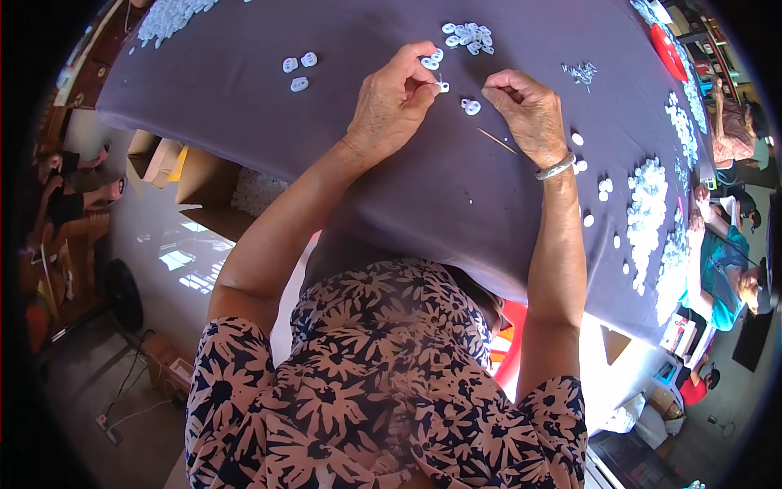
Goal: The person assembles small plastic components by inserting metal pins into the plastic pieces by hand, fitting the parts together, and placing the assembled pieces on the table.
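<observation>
My left hand (391, 102) pinches a small white plastic piece (444, 87) with a hole in it, between thumb and forefinger. A thin upright bit shows by the fingertips, too small to name. To the right, my right hand (528, 114) has its thumb and forefinger pressed together; whatever they hold is hidden. Between the hands lies a white two-holed plastic piece (471, 107). A thin wooden stick (497, 140) rests below it. Close beyond my left fingers sit a couple more white pieces (430, 62).
A cluster of white pieces (468, 37) lies ahead on the dark cloth (244, 106), with three more pieces (299, 84) leftward. Tiny metal parts (580, 74) are heaped at right. Larger white piles (648, 212) spread along the right side, where another person (725, 261) sits.
</observation>
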Motion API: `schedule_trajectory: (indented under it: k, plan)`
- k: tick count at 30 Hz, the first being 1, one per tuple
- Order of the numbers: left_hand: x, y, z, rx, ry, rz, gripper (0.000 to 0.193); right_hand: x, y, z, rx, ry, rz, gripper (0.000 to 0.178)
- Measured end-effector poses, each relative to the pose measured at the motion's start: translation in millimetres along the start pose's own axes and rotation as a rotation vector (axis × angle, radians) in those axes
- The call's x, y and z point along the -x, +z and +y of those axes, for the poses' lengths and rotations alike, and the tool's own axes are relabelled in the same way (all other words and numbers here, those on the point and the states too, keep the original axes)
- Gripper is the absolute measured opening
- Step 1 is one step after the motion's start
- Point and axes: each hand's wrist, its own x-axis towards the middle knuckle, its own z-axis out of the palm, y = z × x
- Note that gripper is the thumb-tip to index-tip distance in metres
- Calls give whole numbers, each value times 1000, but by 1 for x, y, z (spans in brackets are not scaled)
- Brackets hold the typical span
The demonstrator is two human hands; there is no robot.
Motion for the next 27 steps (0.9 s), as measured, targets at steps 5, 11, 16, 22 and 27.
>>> schedule_trajectory:
  k: [5,11,16,22,27]
  plan:
    - [0,-6,-1,-97,9,86,36,-1,2,1,156,-72,88,5]
    - [-1,-6,-5,-120,-42,247,38,-6,14,-4,13,-37,73,5]
    - [-2,-8,-7,-112,-30,260,39,-27,25,-15,27,-120,-16,6]
    - [0,-6,-8,-139,-28,239,43,-48,36,-18,138,-188,-139,12]
    - [-1,-6,-8,-120,-27,241,47,-54,47,-12,228,-257,-221,15]
